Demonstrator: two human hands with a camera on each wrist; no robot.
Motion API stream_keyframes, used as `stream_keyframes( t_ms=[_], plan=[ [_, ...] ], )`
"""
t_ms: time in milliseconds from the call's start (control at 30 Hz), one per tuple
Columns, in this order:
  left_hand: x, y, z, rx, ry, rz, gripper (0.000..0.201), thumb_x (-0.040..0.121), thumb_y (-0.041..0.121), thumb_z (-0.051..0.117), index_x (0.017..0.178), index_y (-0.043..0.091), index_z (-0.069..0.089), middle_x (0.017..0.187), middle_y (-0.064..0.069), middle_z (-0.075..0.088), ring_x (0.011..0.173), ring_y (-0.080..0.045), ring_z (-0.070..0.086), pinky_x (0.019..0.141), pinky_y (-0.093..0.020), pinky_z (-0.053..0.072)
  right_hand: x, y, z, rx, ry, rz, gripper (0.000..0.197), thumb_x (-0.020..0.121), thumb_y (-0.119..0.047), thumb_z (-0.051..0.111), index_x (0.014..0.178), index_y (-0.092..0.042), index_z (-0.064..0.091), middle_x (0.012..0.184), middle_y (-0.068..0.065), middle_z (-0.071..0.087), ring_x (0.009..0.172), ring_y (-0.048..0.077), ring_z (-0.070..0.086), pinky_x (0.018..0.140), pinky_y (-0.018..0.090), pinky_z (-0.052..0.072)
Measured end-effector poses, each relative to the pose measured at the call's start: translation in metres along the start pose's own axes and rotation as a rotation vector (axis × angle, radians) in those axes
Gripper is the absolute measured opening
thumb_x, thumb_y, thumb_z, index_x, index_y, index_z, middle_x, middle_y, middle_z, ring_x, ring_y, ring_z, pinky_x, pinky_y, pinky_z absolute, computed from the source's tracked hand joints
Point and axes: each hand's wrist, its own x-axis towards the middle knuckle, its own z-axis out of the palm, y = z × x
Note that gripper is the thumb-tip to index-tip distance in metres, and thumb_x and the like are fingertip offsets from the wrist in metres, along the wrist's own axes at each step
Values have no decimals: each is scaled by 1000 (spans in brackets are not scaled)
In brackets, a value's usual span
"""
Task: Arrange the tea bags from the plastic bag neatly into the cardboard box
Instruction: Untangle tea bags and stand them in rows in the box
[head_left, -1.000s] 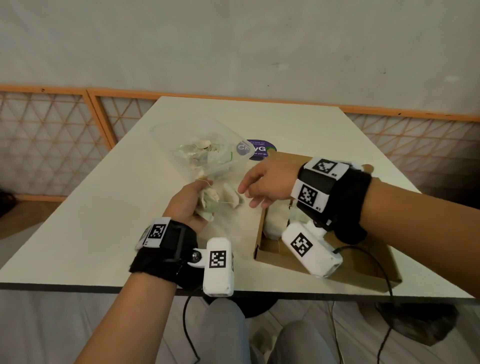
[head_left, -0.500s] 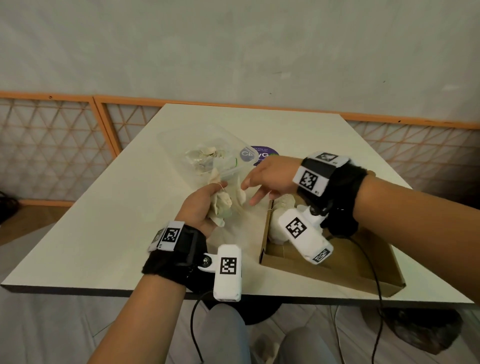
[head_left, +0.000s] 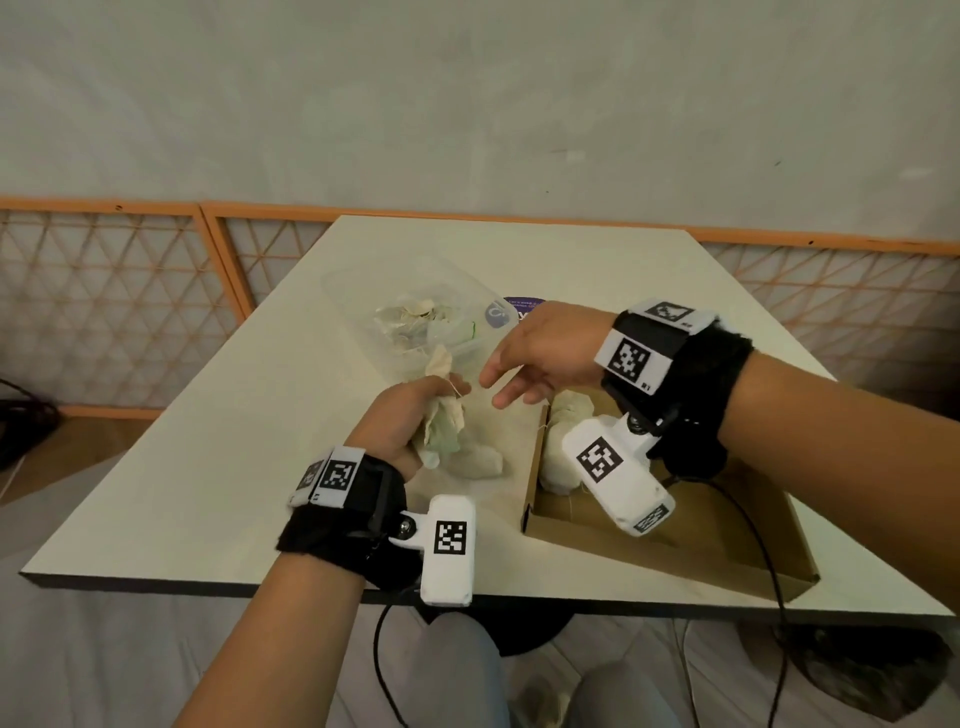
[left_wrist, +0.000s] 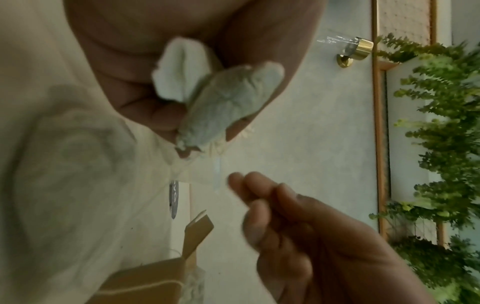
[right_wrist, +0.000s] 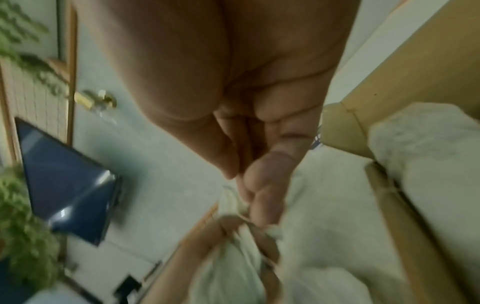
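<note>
My left hand (head_left: 400, 421) grips a bunch of pale tea bags (head_left: 441, 431) just above the table, in front of the clear plastic bag (head_left: 415, 322), which has more tea bags inside. The left wrist view has the bunch (left_wrist: 228, 100) sticking out of the fist. My right hand (head_left: 540, 353) reaches left towards it with loosely bent fingers that hold nothing, a small gap away. The flat cardboard box (head_left: 675, 540) lies at the right, with a few tea bags (head_left: 566, 415) in its far left corner. One more tea bag (head_left: 478, 462) lies on the table between hand and box.
The white table (head_left: 208, 441) ends at a near edge just below my wrists. A round purple sticker (head_left: 522, 306) lies beyond the plastic bag. Orange lattice railings run behind the table on both sides, and a cable hangs off the near edge by the box.
My right hand has moved left from over the box to just short of the tea bags in my left hand. The left hand has kept its grip and shifted only slightly.
</note>
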Motion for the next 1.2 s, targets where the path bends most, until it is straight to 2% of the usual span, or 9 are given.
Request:
stream_keyframes(
  t_ms=[167, 233, 333, 400, 467, 567, 700, 933, 1200],
  plan=[
    [1, -2, -9, -120, 79, 16, 19, 89, 6, 46, 74, 11, 56, 82, -2, 58, 64, -13, 51, 61, -27, 41, -4, 18, 34, -573, -242, 69, 28, 93, -17, 51, 115, -6, 64, 117, 3, 67, 98, 17, 67, 58, 8, 40],
    [-1, -4, -6, -133, 52, 29, 22, 92, 9, 46, 72, 11, 55, 81, -3, 57, 59, -12, 53, 58, -25, 42, -6, 22, 43, -684, -262, 45, 32, 95, -19, 47, 119, -6, 62, 114, 4, 68, 91, 10, 67, 60, 0, 38],
    [-1, -1, -3, -250, 35, 19, 20, 94, 13, 46, 76, 11, 54, 83, -5, 60, 49, -9, 58, 48, -16, 46, -2, 21, 49, -685, -281, 86, 36, 95, -21, 45, 119, 0, 61, 77, 6, 69, 43, 0, 56, 52, 5, 39],
    [1, 2, -2, -312, 39, 7, 21, 95, 19, 47, 78, 10, 55, 84, -5, 62, 49, -9, 60, 46, -15, 47, 1, 19, 45, -658, -218, 46, 32, 93, -22, 51, 112, -1, 66, 56, -4, 65, 47, 1, 56, 63, 12, 45],
    [1, 4, -2, -349, 25, 1, 26, 97, 28, 47, 81, 11, 57, 81, -4, 63, 51, -10, 62, 48, -17, 49, -1, 16, 35, -557, -72, -31, 19, 86, -19, 61, 94, -7, 72, 59, -4, 69, 47, -1, 57, 68, 17, 49],
    [0, 4, -1, -409, -28, 0, 31, 98, 35, 45, 83, 11, 58, 80, -4, 63, 56, -11, 63, 46, -18, 50, -11, 12, 14, -427, 117, -126, 7, 80, -14, 66, 80, -14, 73, 59, -7, 67, 44, -4, 54, 50, 9, 41],
    [-3, 1, 8, -406, -100, 23, 28, 98, 36, 44, 87, 13, 57, 75, -2, 63, 58, -10, 62, 43, -15, 46, -21, 14, -6, -301, 236, -257, 16, 73, -7, 74, 86, -16, 71, 72, -1, 64, 68, 9, 58, 73, 26, 48],
    [-6, 1, 47, -184, -306, 106, 34, 98, 40, 39, 95, 14, 59, 77, 2, 68, 63, -8, 62, 50, -18, 48, -51, 39, -42, -113, 291, -283, 24, 78, -7, 71, 99, -19, 70, 78, -7, 64, 67, 0, 57, 55, 9, 45],
    [0, 9, 86, -109, -358, 282, 24, 98, 31, 42, 97, 14, 59, 92, -3, 62, 79, -15, 57, 74, -30, 49, -83, 52, -63, -177, 168, -286, 17, 83, -10, 65, 82, -25, 71, 81, -9, 69, 79, -2, 59, 81, 12, 44]
  ],
)
